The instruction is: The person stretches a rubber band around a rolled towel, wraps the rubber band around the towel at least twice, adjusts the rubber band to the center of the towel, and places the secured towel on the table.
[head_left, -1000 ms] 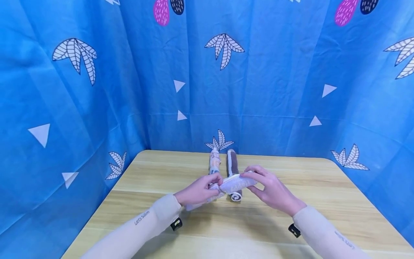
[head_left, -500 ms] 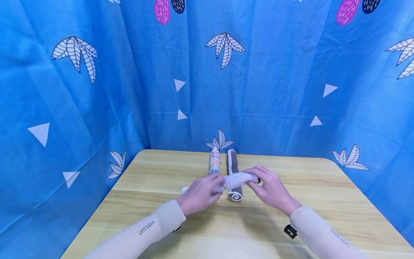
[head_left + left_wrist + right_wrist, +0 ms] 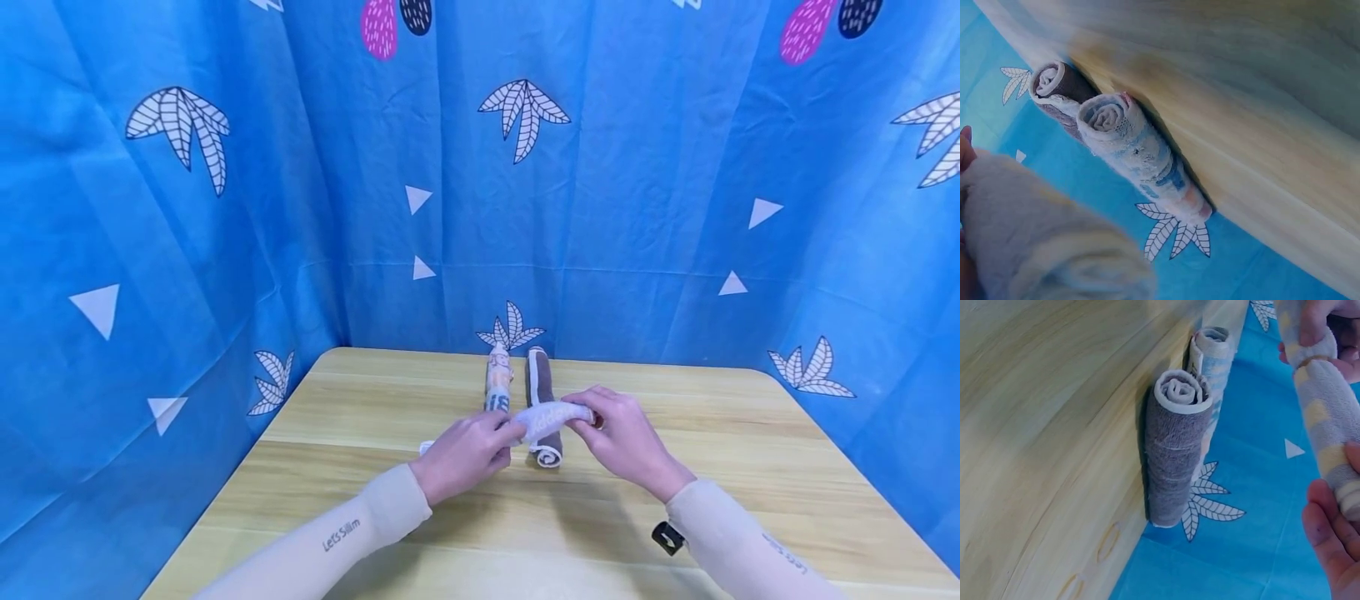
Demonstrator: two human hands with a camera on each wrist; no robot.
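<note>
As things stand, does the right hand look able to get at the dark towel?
Probably not yet: the right hand holds the lavender roll; otherwise, the dark towel lies close, its near end uncovered.

On the L sleeve [image 3: 333,543], "Let's Slim" can be read, printed in dark lettering along the forearm; spelling of the 2nd word is slightly blurred. On the R sleeve [image 3: 750,546], what seems to be the same wording is printed, seen at a slant, so only approx. legible. On the held towel roll [image 3: 551,422], pale lettering is shown, approx. "ppy"; the full word can't be read for certain. On the patterned towel roll [image 3: 498,379], a dark blue "8"-like char. w/ an upright stroke next to it is seen, poss. a no.; in the L wrist view its blue marks can't be read.
</note>
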